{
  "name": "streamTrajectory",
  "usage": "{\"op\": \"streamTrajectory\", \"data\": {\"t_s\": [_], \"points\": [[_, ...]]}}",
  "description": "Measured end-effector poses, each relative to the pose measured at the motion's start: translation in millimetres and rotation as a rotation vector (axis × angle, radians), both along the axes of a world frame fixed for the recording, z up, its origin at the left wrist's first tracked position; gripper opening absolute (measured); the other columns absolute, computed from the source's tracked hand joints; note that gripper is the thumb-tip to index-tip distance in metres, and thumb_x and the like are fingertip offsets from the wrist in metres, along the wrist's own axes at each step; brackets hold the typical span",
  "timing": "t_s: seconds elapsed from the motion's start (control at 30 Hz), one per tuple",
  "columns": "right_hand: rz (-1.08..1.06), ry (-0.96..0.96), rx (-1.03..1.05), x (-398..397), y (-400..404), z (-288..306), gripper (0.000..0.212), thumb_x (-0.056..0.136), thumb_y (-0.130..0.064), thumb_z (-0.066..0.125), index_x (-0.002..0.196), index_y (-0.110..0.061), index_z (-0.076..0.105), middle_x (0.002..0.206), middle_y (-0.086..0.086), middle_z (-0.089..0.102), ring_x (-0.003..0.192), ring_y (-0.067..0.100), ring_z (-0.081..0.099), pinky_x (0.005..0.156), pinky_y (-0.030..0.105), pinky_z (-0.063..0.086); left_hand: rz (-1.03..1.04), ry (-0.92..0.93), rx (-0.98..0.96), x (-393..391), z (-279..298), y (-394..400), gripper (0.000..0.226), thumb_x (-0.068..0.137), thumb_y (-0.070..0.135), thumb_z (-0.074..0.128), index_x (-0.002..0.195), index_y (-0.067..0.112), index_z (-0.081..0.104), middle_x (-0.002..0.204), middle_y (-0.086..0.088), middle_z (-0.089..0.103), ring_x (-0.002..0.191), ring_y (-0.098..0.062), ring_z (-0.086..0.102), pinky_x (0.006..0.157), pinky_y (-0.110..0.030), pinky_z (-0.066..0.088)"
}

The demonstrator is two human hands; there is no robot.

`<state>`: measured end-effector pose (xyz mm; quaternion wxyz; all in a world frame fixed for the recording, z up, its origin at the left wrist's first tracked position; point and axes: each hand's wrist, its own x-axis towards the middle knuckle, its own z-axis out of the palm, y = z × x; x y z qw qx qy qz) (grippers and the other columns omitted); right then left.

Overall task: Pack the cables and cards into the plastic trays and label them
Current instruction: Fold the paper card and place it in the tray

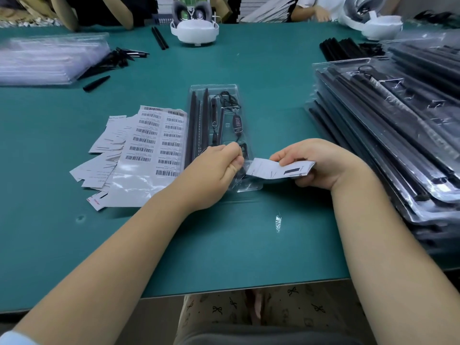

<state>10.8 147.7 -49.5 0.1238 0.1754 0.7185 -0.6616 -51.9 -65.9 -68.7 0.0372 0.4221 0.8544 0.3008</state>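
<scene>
A clear plastic tray [231,88] lies lengthwise in the middle of the green table, holding black strips and a black cable with a small controller [238,123]. My right hand [321,165] grips a white card [273,169] just right of the tray's near end. My left hand [219,168] is over that near end, its fingertips pinched together; what they pinch is too small to tell. Left of the tray lies a sheet of barcode labels [159,145] on top of a loose spread of white cards [107,155].
A tall stack of filled trays [398,135] stands at the right. Empty clear trays [47,58] are piled at the far left, with loose black pieces [117,58] beside them. Two white headsets [194,31] sit at the far edge, where other people are seated.
</scene>
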Motion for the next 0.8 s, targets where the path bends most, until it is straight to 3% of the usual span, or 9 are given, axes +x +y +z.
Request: {"op": "streamTrajectory", "data": {"t_s": [0.1, 0.23, 0.4, 0.53, 0.67, 0.8], "points": [[0.109, -0.008, 0.017, -2, -1, -3, 0.033, 0.085, 0.004, 0.048, 0.07, -0.009, 0.074, 0.062, 0.006, 0.052, 0.043, 0.008, 0.03, 0.034, 0.014, 0.019, 0.009, 0.008, 0.014, 1, 0, 0, 0.026, 0.102, 0.03, 0.032, 0.076, 0.028, 0.032, 0.107, -0.01, 0.062, 0.108, -0.029, 0.053, 0.085, -0.042, 0.041], [0.18, 0.009, -0.023, -1, 3, -5, 0.031, 0.087, 0.002, 0.05, 0.071, -0.01, 0.074, 0.058, 0.005, 0.053, 0.041, 0.006, 0.033, 0.032, 0.014, 0.02, 0.023, 0.003, 0.071, 2, 0, -1, 0.026, 0.103, 0.027, 0.033, 0.078, 0.021, 0.033, 0.11, -0.017, 0.063, 0.089, -0.029, 0.055, 0.073, -0.032, 0.037], [0.169, 0.02, -0.065, -5, 2, -10, 0.022, 0.094, 0.0, 0.045, 0.092, -0.005, 0.066, 0.055, -0.003, 0.053, 0.041, 0.003, 0.035, 0.034, 0.013, 0.026, 0.026, 0.006, 0.049, 1, -1, -1, 0.024, 0.102, 0.029, 0.033, 0.082, 0.018, 0.038, 0.111, -0.014, 0.063, 0.097, -0.029, 0.054, 0.077, -0.031, 0.036], [0.096, 0.057, -0.004, -9, -4, -8, 0.02, 0.095, -0.005, 0.05, 0.093, -0.012, 0.068, 0.065, -0.005, 0.064, 0.048, 0.002, 0.052, 0.042, 0.013, 0.041, 0.026, 0.009, 0.081, 2, -1, -2, 0.023, 0.102, 0.028, 0.034, 0.085, 0.014, 0.041, 0.11, -0.014, 0.063, 0.083, -0.023, 0.053, 0.069, -0.019, 0.036], [0.07, 0.106, 0.038, -10, -10, -11, 0.019, 0.095, -0.005, 0.051, 0.092, -0.014, 0.067, 0.073, 0.001, 0.064, 0.053, 0.006, 0.054, 0.045, 0.015, 0.042, 0.03, -0.007, 0.097, 3, 0, -2, 0.023, 0.103, 0.028, 0.034, 0.086, 0.014, 0.041, 0.111, -0.016, 0.063, 0.084, -0.023, 0.054, 0.07, -0.027, 0.038], [0.093, 0.085, 0.037, -8, -5, -8, 0.021, 0.095, -0.004, 0.051, 0.092, -0.013, 0.07, 0.065, -0.004, 0.064, 0.05, 0.003, 0.05, 0.043, 0.014, 0.039, 0.039, -0.004, 0.095, 2, -1, -3, 0.025, 0.103, 0.03, 0.033, 0.085, 0.014, 0.04, 0.112, -0.015, 0.063, 0.073, -0.007, 0.052, 0.066, -0.019, 0.037]]}}
